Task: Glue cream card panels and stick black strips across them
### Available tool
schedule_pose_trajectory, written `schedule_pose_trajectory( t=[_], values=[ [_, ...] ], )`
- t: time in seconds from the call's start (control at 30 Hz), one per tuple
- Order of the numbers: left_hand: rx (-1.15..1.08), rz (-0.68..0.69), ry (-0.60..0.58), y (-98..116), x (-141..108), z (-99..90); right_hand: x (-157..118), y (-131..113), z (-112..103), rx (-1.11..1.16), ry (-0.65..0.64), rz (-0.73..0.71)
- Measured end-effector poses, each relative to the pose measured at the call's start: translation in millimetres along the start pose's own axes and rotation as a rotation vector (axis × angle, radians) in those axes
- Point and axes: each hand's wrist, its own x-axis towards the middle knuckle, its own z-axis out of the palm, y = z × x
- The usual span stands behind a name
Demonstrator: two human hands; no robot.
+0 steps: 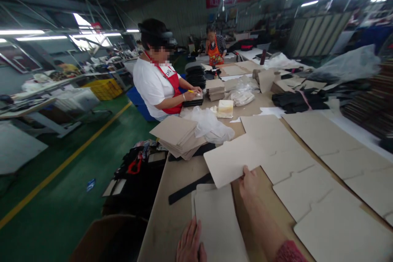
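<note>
My right hand (248, 183) pinches the near edge of a beige cardboard panel (231, 157), thumb on top, and holds it tilted over the table. The panel's far right side overlaps a row of laid-out cardboard panels (270, 135). My left hand (190, 241) lies with fingers stretched along the left edge of a small pile of similar panels (215, 213) at the table's front. Beside that pile is a dark flat strip (188, 189), partly covered by the held panel.
A taller cardboard stack (175, 133) and crumpled clear plastic (211, 125) stand at the left edge. Across the corner, a co-worker (162, 77) in a red apron handles black pieces. More overlapping panels (344, 147) cover the right side. Dark materials (132, 184) sit beside the table.
</note>
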Motion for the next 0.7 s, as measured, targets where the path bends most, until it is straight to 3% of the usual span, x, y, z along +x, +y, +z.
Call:
schedule_pose_trajectory(
  t=[0.13, 0.33, 0.53, 0.7],
  values=[
    [0.000, 0.004, -0.059, 0.3, 0.0, -3.0, 31.4, 28.5, 24.6, -0.065, -0.013, 0.194],
    [-0.047, 0.013, -0.061, -0.1, 0.9, -4.4, 46.8, 42.8, 25.8, -0.151, -0.013, 0.300],
    [-0.003, 0.021, -0.051, -0.1, 0.3, -4.1, 50.4, 43.3, 22.6, -0.252, -0.055, 0.322],
    [-0.024, -0.013, -0.062, 5.9, 2.9, -9.3, 47.8, 41.0, 28.2, -0.378, -0.088, 0.248]
  ],
)
